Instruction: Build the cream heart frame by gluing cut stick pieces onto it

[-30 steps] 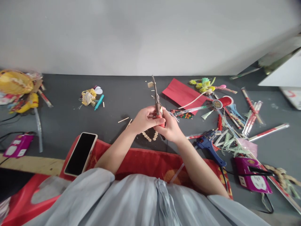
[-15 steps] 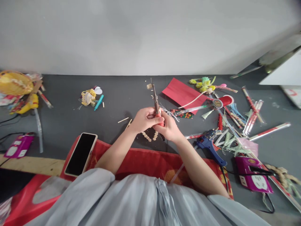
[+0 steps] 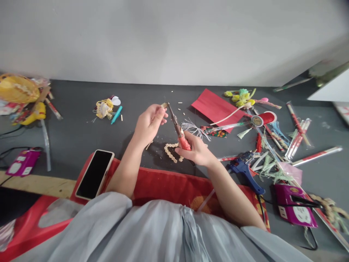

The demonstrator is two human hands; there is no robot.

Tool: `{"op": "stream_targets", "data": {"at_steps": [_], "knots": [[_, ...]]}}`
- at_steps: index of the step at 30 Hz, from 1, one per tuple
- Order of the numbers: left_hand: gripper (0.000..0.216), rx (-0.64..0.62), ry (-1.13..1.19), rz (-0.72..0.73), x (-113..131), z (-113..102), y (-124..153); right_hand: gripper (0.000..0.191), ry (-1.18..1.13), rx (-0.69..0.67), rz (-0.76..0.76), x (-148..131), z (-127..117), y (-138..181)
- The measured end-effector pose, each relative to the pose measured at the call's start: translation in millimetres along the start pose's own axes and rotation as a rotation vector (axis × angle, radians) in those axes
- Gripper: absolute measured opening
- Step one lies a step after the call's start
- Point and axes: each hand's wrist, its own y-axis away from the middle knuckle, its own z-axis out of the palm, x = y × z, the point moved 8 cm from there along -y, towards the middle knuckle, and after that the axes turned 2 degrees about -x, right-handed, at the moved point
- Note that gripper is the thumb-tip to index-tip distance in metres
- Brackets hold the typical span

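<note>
My right hand (image 3: 196, 150) is closed round the red handles of a pair of scissors (image 3: 175, 123), whose dark blades point up and away. At the blade tips, my left hand (image 3: 149, 123) pinches a small tan translucent piece (image 3: 164, 105) between thumb and fingers. What the piece is made of I cannot make out. Below the scissors, a beaded-looking beige strip (image 3: 171, 157) lies bent on the dark table (image 3: 131, 134); my right hand hides part of it. A spray of thin white threads (image 3: 195, 127) lies just beyond my right hand.
Right of my hands are a red paper sheet (image 3: 215, 109), a spool of red thread (image 3: 264, 118), a blue glue gun (image 3: 245, 171) and a purple power socket (image 3: 294, 207). On the left lie a phone (image 3: 95, 174), a teal marker cap-like tube (image 3: 116, 115) and a yellow glue gun (image 3: 35, 114).
My left hand has left the scissors' handles and moved up and left to the blade tips, taking hold of the small tan piece there. My right hand keeps the scissors.
</note>
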Motion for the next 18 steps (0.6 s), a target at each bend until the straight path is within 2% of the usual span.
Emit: {"op": "stream_targets", "data": {"at_steps": [4, 8, 13, 18], "knots": [[0.046, 0.075, -0.297, 0.123, 24.3, -10.1, 7.1, 0.035, -0.05, -0.062, -0.015, 0.4, 8.5, 1.7], [0.055, 0.098, -0.454, 0.188, 35.3, -6.7, 11.0, 0.035, -0.286, -0.183, -0.03, 4.0, 19.3, 3.1], [0.062, 0.102, -0.459, 0.198, 36.4, -3.4, 12.6, 0.036, -0.473, -0.293, -0.039, 5.8, 26.3, 4.8], [0.062, 0.107, -0.445, 0.18, 36.8, -3.3, 13.2, 0.04, -0.504, -0.319, -0.046, 7.6, 27.7, 4.8]]}}
